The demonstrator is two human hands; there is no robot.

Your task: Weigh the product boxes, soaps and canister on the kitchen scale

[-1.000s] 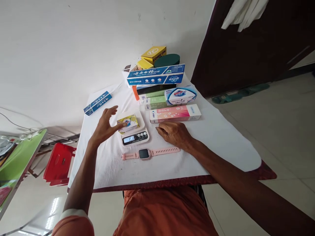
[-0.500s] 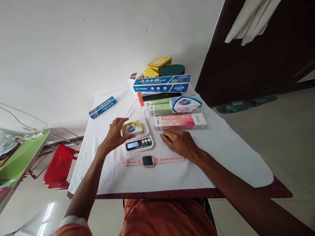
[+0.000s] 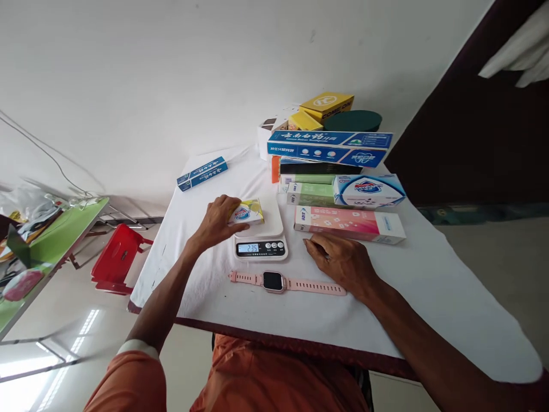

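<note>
My left hand [image 3: 218,222] has its thumb and fingers closed around the left end of a small yellow-and-white soap box [image 3: 253,213]. The box is over the pale platform of a white kitchen scale [image 3: 274,229]; whether it rests there or is slightly raised I cannot tell. The lit display [image 3: 248,248] seems to read 235. My right hand [image 3: 343,260] lies on the cloth with curled fingers and nothing visible in them, just in front of a pink-and-white carton [image 3: 347,222]. Between me and the scale, a smartwatch with a pink strap [image 3: 273,281] is laid out flat.
A blue toothpaste box [image 3: 202,173] lies at the table's back left. Behind the pink carton are green cartons [image 3: 311,194], a blue-and-white soap box [image 3: 369,190], a long blue toothpaste box [image 3: 328,147], yellow boxes [image 3: 328,103] and a dark green round lid [image 3: 352,121]. A red chair [image 3: 118,257] stands left.
My left hand's fingers have closed onto the yellow soap box, covering its left end. The view has turned left, so everything appears farther right. My right hand stays resting on the cloth.
</note>
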